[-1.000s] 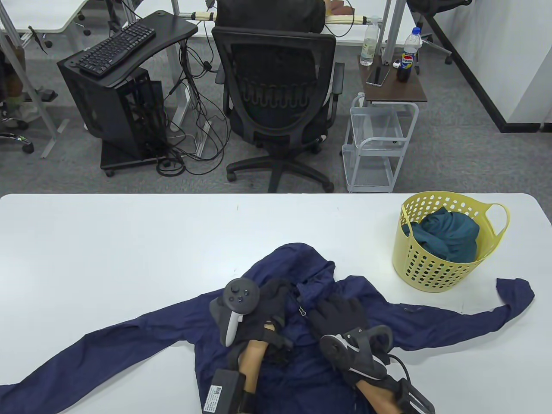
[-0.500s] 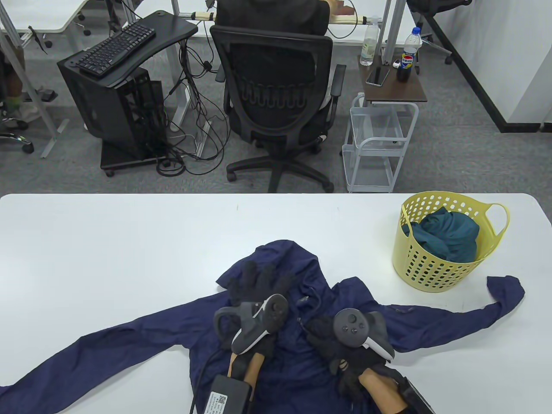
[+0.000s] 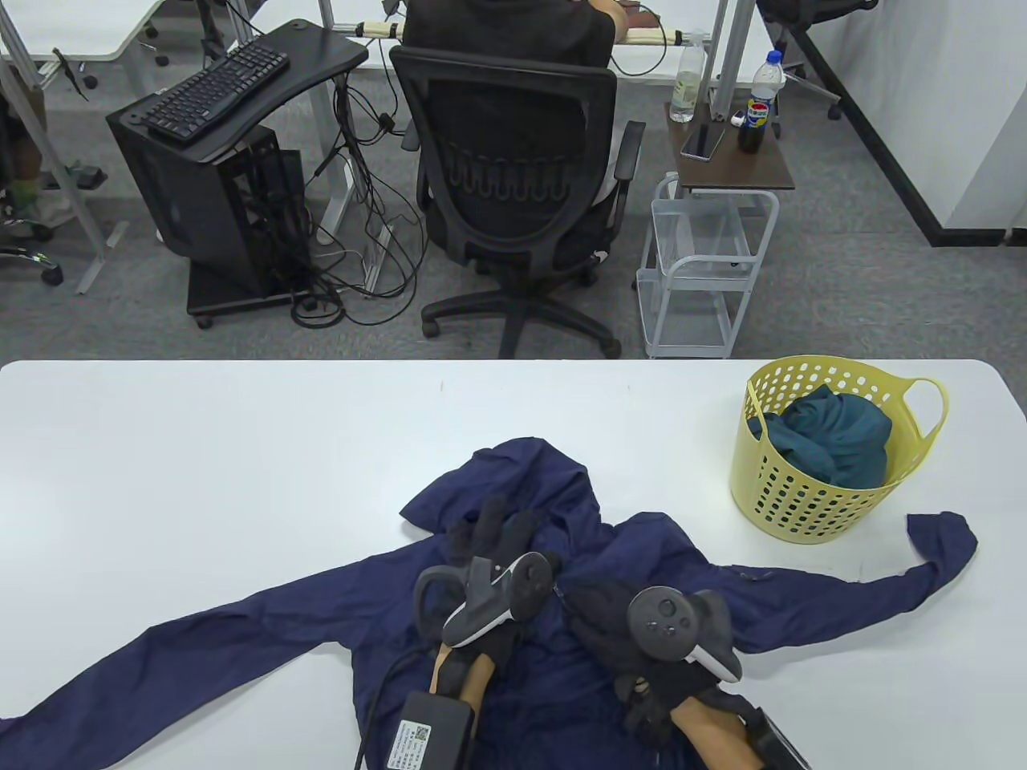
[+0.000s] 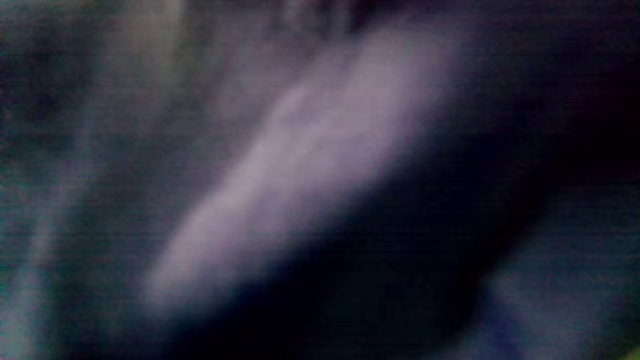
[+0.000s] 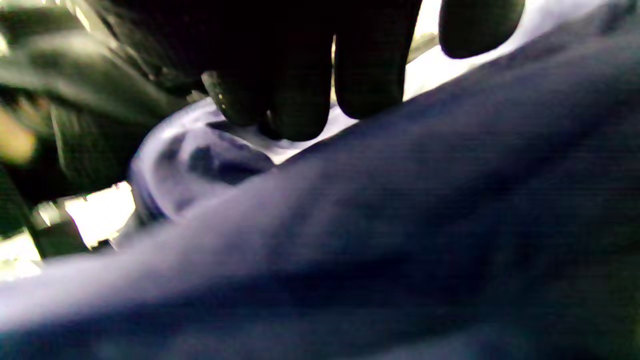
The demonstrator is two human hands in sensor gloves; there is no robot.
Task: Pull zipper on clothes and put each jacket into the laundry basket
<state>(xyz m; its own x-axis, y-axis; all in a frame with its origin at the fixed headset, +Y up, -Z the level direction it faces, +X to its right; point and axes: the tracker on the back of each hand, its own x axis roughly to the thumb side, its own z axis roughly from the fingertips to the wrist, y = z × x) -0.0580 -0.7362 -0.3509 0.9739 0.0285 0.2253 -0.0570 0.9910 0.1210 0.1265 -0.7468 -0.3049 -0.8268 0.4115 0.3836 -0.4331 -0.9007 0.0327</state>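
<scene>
A navy jacket [image 3: 265,609] lies front up on the white table [image 3: 200,449], sleeves spread left and right, hood toward the far side. My left hand [image 3: 493,533] rests on the collar by the hood with its fingers stretched out. My right hand [image 3: 598,622] sits on the chest just right of the front opening, fingers curled into the cloth. In the right wrist view its fingertips [image 5: 300,100] dig down into a fold of the jacket [image 5: 400,225]. The zipper pull is hidden between my hands. The left wrist view shows only blurred dark cloth.
A yellow laundry basket [image 3: 802,513] stands at the right of the table with a teal garment [image 3: 834,437] in it, just beyond the jacket's right cuff [image 3: 943,537]. A person sits in an office chair [image 3: 513,176] beyond the far edge.
My left hand let go near the collar and spread its fingers on the hood. My right hand turned and curled onto the chest. The jacket bunched and its right cuff slid left.
</scene>
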